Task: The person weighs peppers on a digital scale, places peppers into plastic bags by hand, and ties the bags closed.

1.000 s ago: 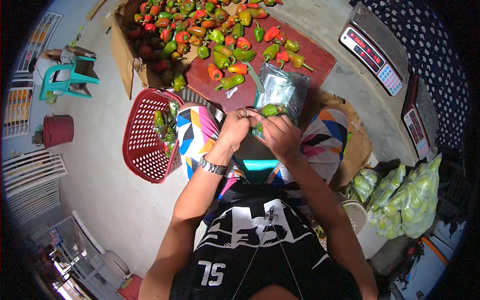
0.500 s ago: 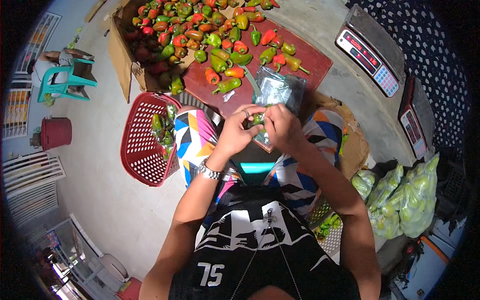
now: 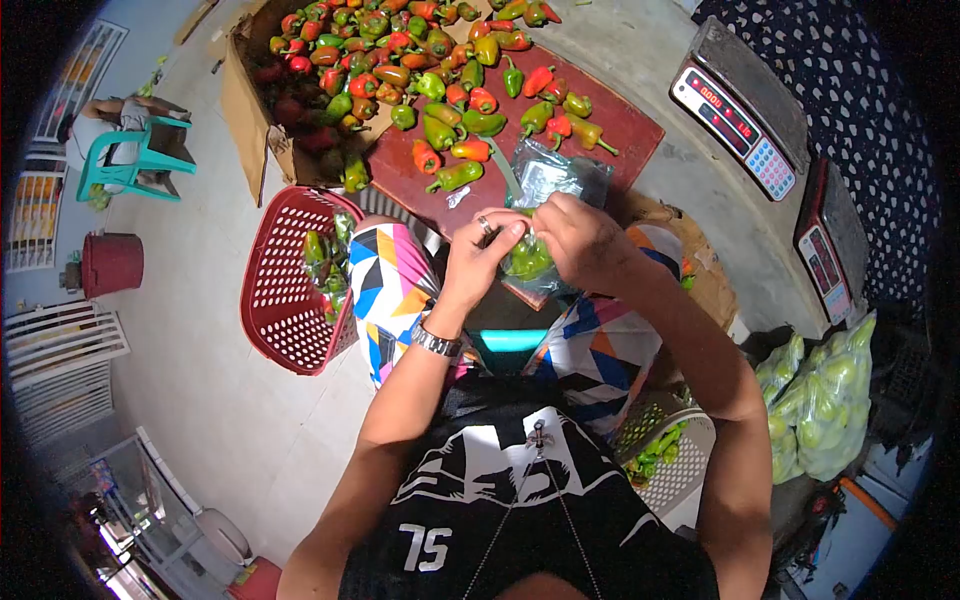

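Note:
Between my hands is a small clear plastic bag of green peppers (image 3: 528, 262), held above the near edge of the dark red table. My left hand (image 3: 482, 250) pinches its top from the left, thumb and fingers together. From the right, my right hand (image 3: 580, 243) grips the same top, its fingers curled and partly hiding the plastic. Just beyond my fingers lies a pile of flat clear plastic bags (image 3: 568, 172). Loose red and green peppers (image 3: 455, 177) are spread past it on the table (image 3: 625, 130).
A cardboard box (image 3: 245, 120) of peppers stands at the far left. Below it is a red perforated basket (image 3: 262, 290) holding bagged peppers. Two digital scales (image 3: 735, 120) sit on the right ledge. Large bags of green produce (image 3: 835, 410) and a pale basket (image 3: 690, 475) are lower right.
The bag of peppers shows more fully below my hands. My right hand has shifted slightly right and turned over the bag's top; my left wrist has moved a little right.

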A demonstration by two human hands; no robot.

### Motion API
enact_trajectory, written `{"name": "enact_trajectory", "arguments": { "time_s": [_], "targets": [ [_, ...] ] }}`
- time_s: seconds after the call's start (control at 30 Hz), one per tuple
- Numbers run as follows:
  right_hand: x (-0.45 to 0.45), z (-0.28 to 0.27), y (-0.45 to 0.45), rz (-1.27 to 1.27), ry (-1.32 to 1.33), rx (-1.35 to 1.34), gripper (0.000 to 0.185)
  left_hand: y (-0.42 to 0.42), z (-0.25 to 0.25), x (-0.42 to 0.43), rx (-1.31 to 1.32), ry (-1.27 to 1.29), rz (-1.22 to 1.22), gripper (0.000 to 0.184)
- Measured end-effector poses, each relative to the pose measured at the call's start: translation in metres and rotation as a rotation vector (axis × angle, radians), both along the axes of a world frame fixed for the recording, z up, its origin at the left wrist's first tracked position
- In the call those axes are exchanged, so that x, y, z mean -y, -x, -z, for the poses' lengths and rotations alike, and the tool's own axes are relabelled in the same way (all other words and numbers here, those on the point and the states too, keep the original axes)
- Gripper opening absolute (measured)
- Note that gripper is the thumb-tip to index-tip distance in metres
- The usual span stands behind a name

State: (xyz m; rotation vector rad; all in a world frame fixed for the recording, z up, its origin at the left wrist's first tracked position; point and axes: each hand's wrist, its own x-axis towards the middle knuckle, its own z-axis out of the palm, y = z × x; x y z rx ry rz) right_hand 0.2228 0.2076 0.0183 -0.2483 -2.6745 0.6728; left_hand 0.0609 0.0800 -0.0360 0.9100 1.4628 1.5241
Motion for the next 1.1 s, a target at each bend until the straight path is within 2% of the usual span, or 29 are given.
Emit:
{"name": "enact_trajectory", "arguments": {
  "time_s": [0.1,0.2,0.3,0.5,0.6,0.7,0.8,1.0,1.1],
  "targets": [
    [0.003,0.002,0.000,-0.007,0.002,0.009,0.015,0.001,0.003,-0.001,0.026,0.089,0.069,0.011],
    [0.000,0.010,-0.002,-0.028,-0.008,0.025,0.013,0.004,0.001,-0.002,0.263,0.158,0.120,0.010],
    [0.000,0.011,-0.002,-0.013,0.032,-0.004,0.012,0.006,0.008,-0.001,0.089,0.101,0.146,0.014],
    [-0.002,0.000,0.005,-0.047,0.111,-0.069,0.012,-0.002,-0.001,0.000,0.160,-0.014,0.159,0.019],
    [-0.004,-0.009,0.008,-0.135,-0.044,-0.045,0.017,0.006,-0.008,0.001,0.299,-0.019,0.248,0.019],
    [-0.003,-0.014,0.010,-0.156,0.003,-0.054,0.018,0.010,0.001,0.001,0.451,-0.014,0.316,0.017],
    [-0.004,-0.011,0.009,-0.136,0.078,-0.030,0.015,0.007,0.005,0.001,0.529,-0.060,0.277,0.016],
    [-0.001,-0.008,0.006,-0.089,0.139,-0.012,0.014,0.009,0.014,0.000,0.488,-0.056,0.280,0.017],
    [-0.003,-0.004,0.005,-0.092,0.155,-0.046,0.014,0.009,0.005,0.000,0.236,0.026,0.291,0.018]
  ]
}}
